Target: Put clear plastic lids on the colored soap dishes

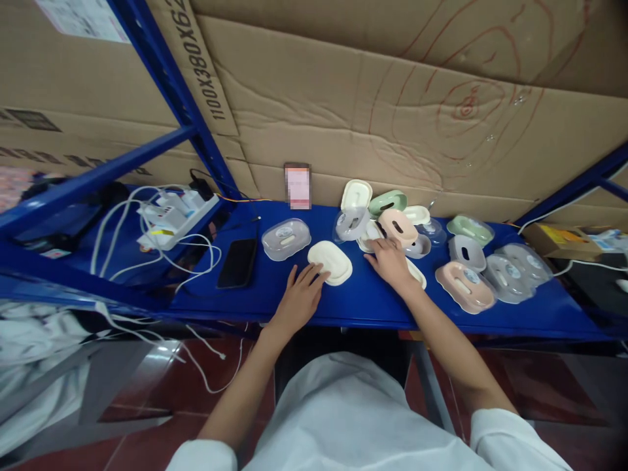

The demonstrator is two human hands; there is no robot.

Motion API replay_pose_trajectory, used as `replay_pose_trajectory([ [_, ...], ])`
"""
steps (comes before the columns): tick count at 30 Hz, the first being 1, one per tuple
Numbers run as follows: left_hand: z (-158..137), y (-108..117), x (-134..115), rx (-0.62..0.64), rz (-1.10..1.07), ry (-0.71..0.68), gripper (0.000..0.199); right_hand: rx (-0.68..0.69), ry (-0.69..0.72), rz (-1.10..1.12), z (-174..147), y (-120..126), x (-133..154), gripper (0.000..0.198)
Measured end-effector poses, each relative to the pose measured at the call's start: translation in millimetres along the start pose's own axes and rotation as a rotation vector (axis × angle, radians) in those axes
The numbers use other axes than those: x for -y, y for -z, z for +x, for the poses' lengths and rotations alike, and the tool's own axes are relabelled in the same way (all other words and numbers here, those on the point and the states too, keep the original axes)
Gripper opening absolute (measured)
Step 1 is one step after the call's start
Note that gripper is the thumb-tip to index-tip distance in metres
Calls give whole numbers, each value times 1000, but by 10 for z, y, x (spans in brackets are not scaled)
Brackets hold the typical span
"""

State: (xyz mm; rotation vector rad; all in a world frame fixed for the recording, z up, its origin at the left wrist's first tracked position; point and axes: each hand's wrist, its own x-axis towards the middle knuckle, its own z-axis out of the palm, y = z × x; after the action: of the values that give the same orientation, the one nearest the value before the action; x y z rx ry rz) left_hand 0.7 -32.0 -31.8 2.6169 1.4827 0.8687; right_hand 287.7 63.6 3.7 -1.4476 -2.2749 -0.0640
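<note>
The cream oval lid lies flat on a blue tabletop, just beyond and right of the left hand, whose loosely spread fingers rest on its near-left edge without closing round it. Right of the lid, the right hand bends its fingers over a cream piece in a cluster; I cannot tell whether it grips. That cluster also has a peach slotted cover and a green slotted cover. Left of the lid sit a clear lilac box and, farther off, a dark phone. Well right of the lid are a peach box and 2 clear grey boxes. Behind the lid, an upright screen stands near brown cardboard; far to its left, a white power strip carries cables. Dark red floor tiles show lower than the lid, under the tabletop.
</note>
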Motion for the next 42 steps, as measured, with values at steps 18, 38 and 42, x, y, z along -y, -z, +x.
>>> replay_pose_trajectory([
  [18,-217,83,-97,-31,-80,-31,22,-303,-422,1017,-347,177,-160,52],
  [38,-334,66,-46,-87,-237,102,56,-207,99,284,-537,369,158,31],
  [42,-338,81,-18,-119,-261,135,83,-3,276,442,-691,280,595,34],
])
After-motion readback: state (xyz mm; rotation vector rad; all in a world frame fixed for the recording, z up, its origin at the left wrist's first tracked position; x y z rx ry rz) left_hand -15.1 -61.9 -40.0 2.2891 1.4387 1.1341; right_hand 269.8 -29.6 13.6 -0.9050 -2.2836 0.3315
